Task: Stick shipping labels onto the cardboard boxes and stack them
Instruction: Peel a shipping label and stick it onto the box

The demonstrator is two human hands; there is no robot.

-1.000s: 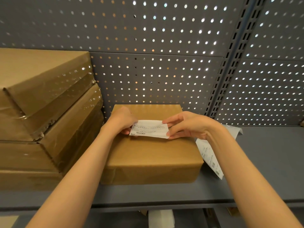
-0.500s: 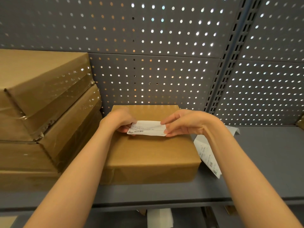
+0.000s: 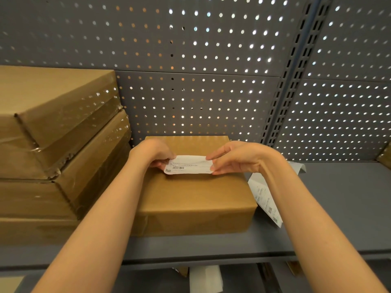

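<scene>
Overhead, the head view looks down on a grey metal shelf backed by perforated grey panels with light through the holes. Both hands pinch a white shipping label over the far part of a brown cardboard box: left hand on its left end, right hand on its right. A barcode shows; the text is unreadable. Stacked boxes stand left; more label sheets lie right.

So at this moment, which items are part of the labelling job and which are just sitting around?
In the job:
- shipping label, pinched by left hand and right hand
- small cardboard box beneath it
- stacked boxes
- spare label sheets

Lying about:
- white paper below the shelf
</scene>
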